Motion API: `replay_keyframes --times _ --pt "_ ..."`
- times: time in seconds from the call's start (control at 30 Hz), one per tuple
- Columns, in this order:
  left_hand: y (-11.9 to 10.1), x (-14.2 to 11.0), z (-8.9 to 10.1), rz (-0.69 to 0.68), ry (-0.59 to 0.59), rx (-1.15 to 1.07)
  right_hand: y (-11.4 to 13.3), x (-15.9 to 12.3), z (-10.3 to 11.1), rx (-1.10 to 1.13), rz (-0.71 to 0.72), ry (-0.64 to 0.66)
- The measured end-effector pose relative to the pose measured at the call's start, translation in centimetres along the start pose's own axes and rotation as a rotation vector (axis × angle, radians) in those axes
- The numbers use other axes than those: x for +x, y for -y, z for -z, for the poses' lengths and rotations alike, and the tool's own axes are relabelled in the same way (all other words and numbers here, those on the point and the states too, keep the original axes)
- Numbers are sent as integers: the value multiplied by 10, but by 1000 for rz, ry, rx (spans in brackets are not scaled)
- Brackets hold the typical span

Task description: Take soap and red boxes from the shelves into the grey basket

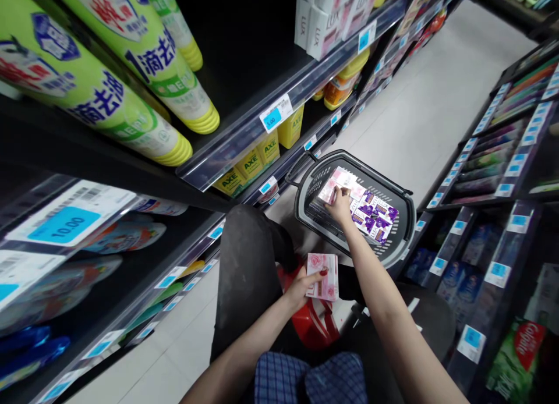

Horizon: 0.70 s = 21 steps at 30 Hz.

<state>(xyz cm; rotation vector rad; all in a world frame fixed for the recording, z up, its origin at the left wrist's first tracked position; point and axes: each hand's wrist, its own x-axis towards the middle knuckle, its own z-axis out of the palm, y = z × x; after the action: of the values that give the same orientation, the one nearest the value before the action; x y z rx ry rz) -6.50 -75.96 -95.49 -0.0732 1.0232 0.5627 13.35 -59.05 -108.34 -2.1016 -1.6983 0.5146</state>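
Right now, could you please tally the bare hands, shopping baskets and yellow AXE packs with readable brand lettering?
Bare hands (left hand, right hand): 2
Shopping basket: 1
Yellow AXE packs: 4
Total: 7

Green bottles (131,110) lie tilted on left shelf (257,95). Yellow AXE boxes (250,164) below. Colgate pack (519,357) lower right.

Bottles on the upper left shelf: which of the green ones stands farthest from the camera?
The smallest-looking bottle, nearest the boxes marked LUX; the other two look larger and show big blue lettering.
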Motion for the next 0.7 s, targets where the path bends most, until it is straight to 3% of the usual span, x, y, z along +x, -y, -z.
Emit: replay_keyframes --times 0.23,0.33,0.5,0.7 --pt "-1 -2 -3 -6 -12 -1 7 -2 2 0 -21 12" --pt "-1 -2 -3 -7 -15 5 9 0 10 17 -43 -44" --pt "-1 -2 -1 -1 -22 7 -8 23 36 154 -447 -249" --pt "3 1 1 -12 -26 21 -35 46 50 205 -616 -117"
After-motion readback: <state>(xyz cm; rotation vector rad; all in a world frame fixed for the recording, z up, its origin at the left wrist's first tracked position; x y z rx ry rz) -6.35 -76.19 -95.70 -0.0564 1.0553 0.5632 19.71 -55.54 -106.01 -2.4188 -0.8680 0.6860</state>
